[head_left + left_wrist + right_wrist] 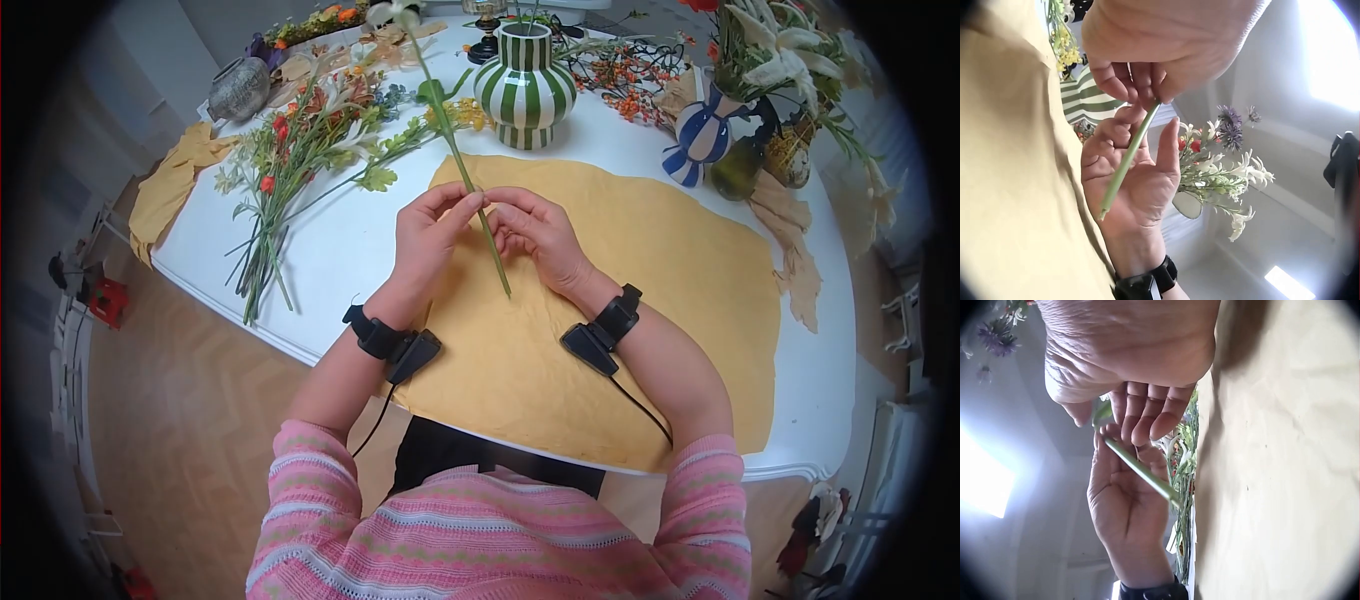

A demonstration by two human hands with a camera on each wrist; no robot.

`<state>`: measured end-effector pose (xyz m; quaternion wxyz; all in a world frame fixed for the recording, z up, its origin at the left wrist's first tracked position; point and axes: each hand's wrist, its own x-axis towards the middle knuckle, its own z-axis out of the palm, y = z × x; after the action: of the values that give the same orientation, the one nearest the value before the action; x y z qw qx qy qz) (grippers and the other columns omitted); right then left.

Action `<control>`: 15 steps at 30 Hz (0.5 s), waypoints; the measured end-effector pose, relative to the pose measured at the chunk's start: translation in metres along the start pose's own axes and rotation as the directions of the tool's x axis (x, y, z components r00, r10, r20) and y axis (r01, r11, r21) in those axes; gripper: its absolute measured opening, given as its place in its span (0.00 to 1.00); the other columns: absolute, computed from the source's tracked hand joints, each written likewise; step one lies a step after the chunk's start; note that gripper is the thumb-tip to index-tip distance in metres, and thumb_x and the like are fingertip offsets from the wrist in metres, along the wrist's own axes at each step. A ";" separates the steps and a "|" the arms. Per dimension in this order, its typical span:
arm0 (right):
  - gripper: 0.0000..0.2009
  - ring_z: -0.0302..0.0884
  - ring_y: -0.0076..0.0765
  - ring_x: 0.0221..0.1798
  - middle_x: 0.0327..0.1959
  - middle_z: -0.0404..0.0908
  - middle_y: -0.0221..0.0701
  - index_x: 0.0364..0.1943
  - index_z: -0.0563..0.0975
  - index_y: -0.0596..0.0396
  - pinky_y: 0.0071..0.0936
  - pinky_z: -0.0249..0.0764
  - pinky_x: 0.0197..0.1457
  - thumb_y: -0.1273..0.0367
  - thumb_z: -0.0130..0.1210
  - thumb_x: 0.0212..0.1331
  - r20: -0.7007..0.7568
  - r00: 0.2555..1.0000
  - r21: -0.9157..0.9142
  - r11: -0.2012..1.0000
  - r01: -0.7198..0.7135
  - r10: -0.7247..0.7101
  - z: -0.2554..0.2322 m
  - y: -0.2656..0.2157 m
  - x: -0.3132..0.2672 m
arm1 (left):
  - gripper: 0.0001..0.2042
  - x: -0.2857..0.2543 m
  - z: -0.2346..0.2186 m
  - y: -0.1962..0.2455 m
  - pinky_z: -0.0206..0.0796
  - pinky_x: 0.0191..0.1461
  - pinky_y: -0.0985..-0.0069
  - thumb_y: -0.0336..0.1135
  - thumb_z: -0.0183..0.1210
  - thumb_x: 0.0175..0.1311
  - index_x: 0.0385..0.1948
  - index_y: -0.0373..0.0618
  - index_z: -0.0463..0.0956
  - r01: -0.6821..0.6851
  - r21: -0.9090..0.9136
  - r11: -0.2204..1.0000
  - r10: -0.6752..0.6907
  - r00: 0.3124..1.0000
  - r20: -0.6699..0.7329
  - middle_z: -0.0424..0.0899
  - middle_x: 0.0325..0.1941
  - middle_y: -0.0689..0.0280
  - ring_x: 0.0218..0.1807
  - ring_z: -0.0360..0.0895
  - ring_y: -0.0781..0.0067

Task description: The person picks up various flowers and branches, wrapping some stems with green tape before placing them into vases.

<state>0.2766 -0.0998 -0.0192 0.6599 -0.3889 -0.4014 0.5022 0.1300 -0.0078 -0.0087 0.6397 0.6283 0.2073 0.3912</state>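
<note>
A long green stem (494, 255) slants over the yellow paper (640, 300), with a small leaf (432, 93) partway up and a white flower (395, 14) at the frame's top edge. Thumb and fingertips of the left hand (430, 240) pinch it. Beside them, the right hand (545, 238) touches the stem near its fingertips, its other fingers loosely bent. In the left wrist view the stem's cut end (1102, 215) points down across the right palm (1141, 187), whose thumb stands apart. The right wrist view shows the lower stem (1141, 467) bare between both hands.
Mixed flowers (270, 200) lie on the white table (205, 245) at left. Behind the paper stands a green-striped vase (525, 88); a blue-striped vase (704, 130) holds flowers at right. Orange-berried sprigs (635, 105) lie farther back, a silver vase (240, 88) back left.
</note>
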 end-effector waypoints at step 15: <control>0.08 0.75 0.17 0.31 0.28 0.79 0.25 0.39 0.77 0.59 0.15 0.69 0.35 0.68 0.57 0.64 0.031 0.993 -0.134 0.985 -0.113 0.118 0.005 0.010 0.002 | 0.12 0.003 -0.007 -0.001 0.63 0.38 0.84 0.33 0.61 0.63 0.45 0.38 0.78 0.135 -0.042 0.990 -0.138 0.988 -0.065 0.81 0.37 0.69 0.32 0.71 0.85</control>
<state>0.2686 -0.0952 -0.0266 0.5946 -0.4445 -0.4232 0.5194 0.1268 -0.0003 -0.0101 0.6695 0.5869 0.2638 0.3712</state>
